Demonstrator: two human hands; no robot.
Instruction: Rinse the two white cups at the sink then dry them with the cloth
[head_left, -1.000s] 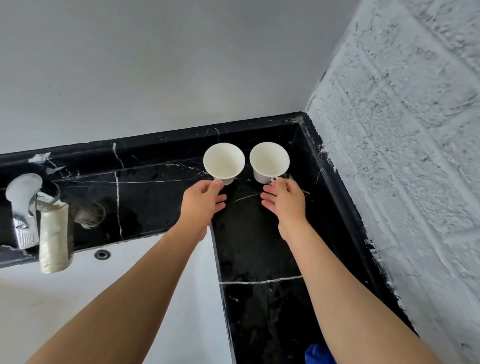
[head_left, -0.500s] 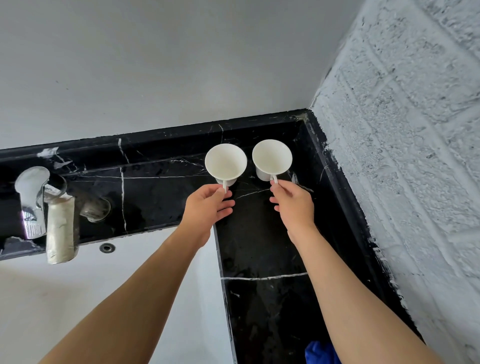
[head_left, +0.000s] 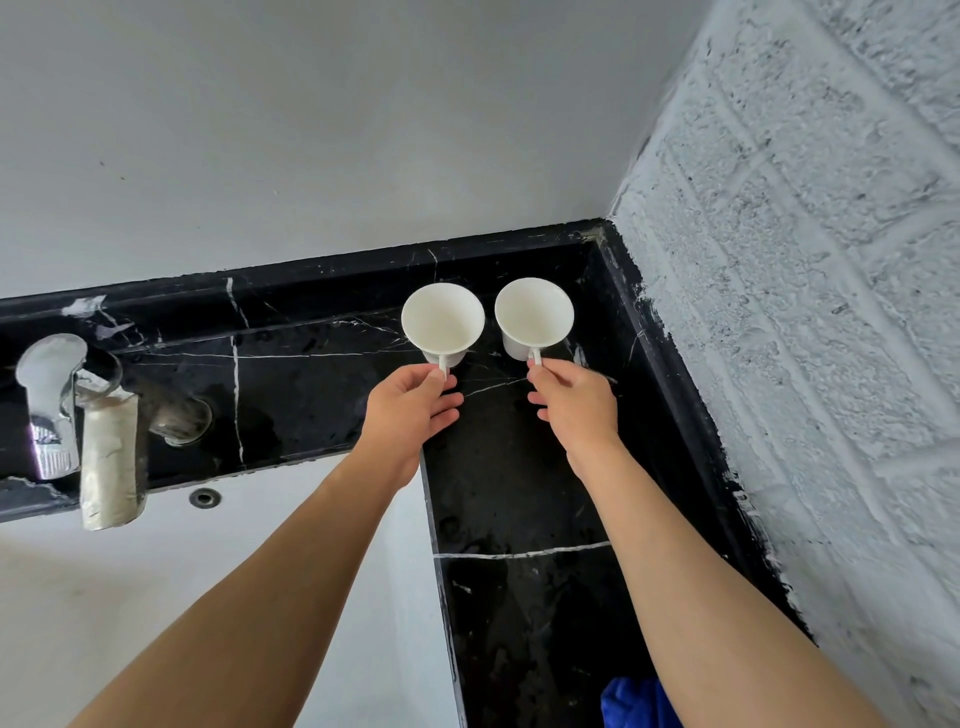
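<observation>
- Head view: a smooth grey wall (head_left: 311, 130) meets a rough, white-painted brick wall (head_left: 810, 312) in the far right corner.
- Sink (head_left: 130, 597): a plain white basin at the lower left, with a small round overflow hole (head_left: 204, 498) in its back wall.
- Counter (head_left: 519, 493): glossy black marble with thin white veins, L-shaped round the basin, with a raised black lip along both walls.
- Faucet (head_left: 49, 405): polished chrome, at the left; a dull silvery sleeve (head_left: 109, 462) wraps its spout.
- Left hand (head_left: 410, 410): thumb and forefinger pinched on the handle of the left cup, the other fingers loosely curled.
- Right hand (head_left: 574, 405): pinched likewise on the handle of the right cup.
- Left cup (head_left: 442, 322) and right cup (head_left: 534, 314): matte white, flared, round-mouthed, empty inside; side by side and just apart near the counter's far corner. Whether their bases touch the marble cannot be told.
- Cloth (head_left: 631, 704): bright blue, only a crumpled corner visible at the bottom edge, on the counter.
</observation>
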